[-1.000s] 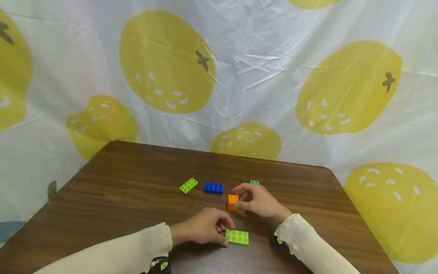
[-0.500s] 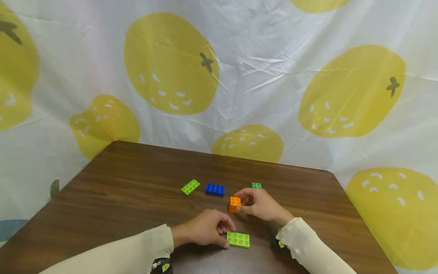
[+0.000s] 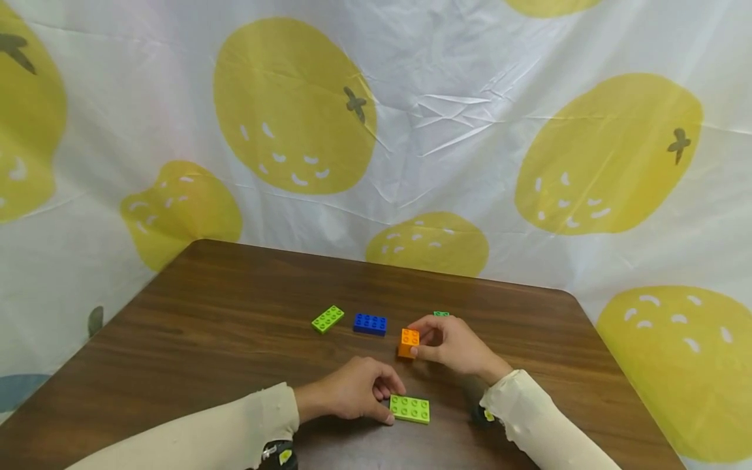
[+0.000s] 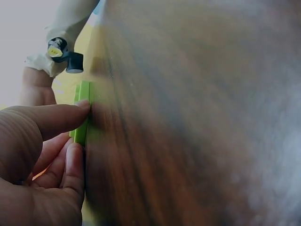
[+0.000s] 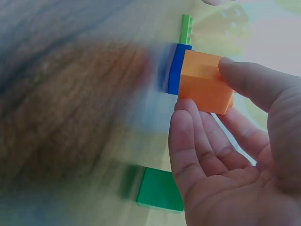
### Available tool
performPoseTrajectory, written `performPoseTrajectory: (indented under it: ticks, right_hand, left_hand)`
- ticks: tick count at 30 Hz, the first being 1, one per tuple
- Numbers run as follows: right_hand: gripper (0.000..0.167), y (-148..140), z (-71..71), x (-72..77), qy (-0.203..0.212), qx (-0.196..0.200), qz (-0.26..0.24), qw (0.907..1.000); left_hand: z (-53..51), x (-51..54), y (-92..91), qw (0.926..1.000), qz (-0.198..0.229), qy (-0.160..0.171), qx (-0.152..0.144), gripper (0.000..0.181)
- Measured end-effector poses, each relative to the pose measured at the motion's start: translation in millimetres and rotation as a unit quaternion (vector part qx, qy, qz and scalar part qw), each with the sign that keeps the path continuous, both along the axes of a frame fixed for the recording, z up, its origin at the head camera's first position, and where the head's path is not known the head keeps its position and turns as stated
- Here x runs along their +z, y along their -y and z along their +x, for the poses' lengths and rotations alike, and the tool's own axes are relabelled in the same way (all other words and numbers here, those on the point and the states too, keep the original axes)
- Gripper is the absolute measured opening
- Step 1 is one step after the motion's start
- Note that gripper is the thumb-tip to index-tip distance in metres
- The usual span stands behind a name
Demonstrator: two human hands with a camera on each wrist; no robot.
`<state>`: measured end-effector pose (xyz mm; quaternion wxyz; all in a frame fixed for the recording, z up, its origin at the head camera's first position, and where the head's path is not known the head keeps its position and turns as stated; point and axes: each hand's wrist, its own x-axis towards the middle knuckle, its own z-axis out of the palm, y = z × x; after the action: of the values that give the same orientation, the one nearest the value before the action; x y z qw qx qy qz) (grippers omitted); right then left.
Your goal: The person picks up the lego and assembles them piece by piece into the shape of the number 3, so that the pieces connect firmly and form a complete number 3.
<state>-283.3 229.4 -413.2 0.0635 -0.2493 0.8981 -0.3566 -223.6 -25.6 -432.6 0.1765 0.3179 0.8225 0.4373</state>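
An orange block [image 3: 408, 343] with studs on top is pinched between the thumb and fingers of my right hand [image 3: 461, 346]; in the right wrist view the orange block [image 5: 204, 82] appears just off the tabletop. My left hand [image 3: 355, 390] rests at the left end of a flat lime plate [image 3: 410, 409] near the front of the table. In the left wrist view, the thumb and fingers of my left hand [image 4: 42, 146] pinch the lime plate [image 4: 82, 127].
Behind the hands lie another lime plate [image 3: 328, 319] and a blue brick [image 3: 370, 324]. A green block [image 3: 441, 314] is partly hidden behind the right hand. A lemon-patterned cloth [image 3: 294, 222] hangs behind the brown table [image 3: 247, 313].
My right hand has moved slightly right and a little back with the orange block. My left hand and the front lime plate keep nearly the same place.
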Motion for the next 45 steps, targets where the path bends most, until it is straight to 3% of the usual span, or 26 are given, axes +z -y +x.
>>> performPoseTrajectory:
  ticks: [8,16,24,37,45]
  right_hand:
    - [0.039,-3,5.4,8.4,-0.004,-0.006,-0.012,0.9999]
    - [0.037,-6,14.2,14.5,-0.031,0.014,-0.025,0.9991]
    - [0.039,-6,24.8,22.0,-0.013,0.018,-0.036,0.9991]
    - [0.037,-14,44.1,17.8,-0.026,0.023,-0.037,0.9987]
    - [0.037,-17,57.6,18.3,-0.005,0.031,-0.035,0.9989]
  left_hand:
    - [-0.8,-2.8,-2.3,0.9999,0.008,-0.008,0.001,0.033]
    - [-1.9,-4.6,-4.2,0.9998,0.016,-0.008,0.006,0.034]
    - [-3.1,-4.3,-2.2,0.9998,0.009,-0.013,0.008,0.035]
    - [-1.2,-7.1,-1.2,0.9999,0.005,-0.008,0.011,0.034]
    - [-0.2,-5.1,-0.6,0.9999,0.004,0.002,0.01,0.034]
